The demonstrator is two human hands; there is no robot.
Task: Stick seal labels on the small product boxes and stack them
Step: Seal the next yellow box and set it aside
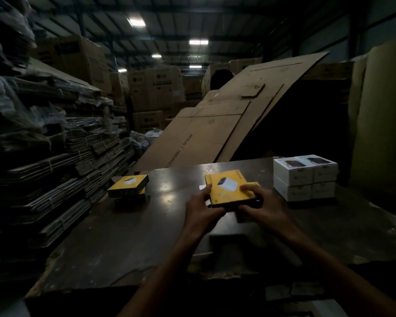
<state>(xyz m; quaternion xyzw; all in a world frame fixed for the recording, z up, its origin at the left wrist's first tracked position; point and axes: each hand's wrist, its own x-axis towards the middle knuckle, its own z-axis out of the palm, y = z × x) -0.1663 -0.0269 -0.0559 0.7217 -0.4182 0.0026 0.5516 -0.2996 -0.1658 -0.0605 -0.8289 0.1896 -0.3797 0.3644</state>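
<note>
Both hands hold a yellow box (228, 187) just above the dark surface (124, 236), near centre. Left hand (201, 211) grips its near-left corner, fingers curled; right hand (264, 205) clasps the right edge. Yellow stack (128, 186) at 10 o'clock; white boxes (305, 177) at 2 o'clock.

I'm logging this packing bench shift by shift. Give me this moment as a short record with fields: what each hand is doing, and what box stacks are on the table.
left hand: grips left edge of yellow box
right hand: grips the same box's right side
held box: tilted, above the table
yellow stack: table's left, apart from hands
white boxes: two layers, table's right
seal label: cannot tell
</note>
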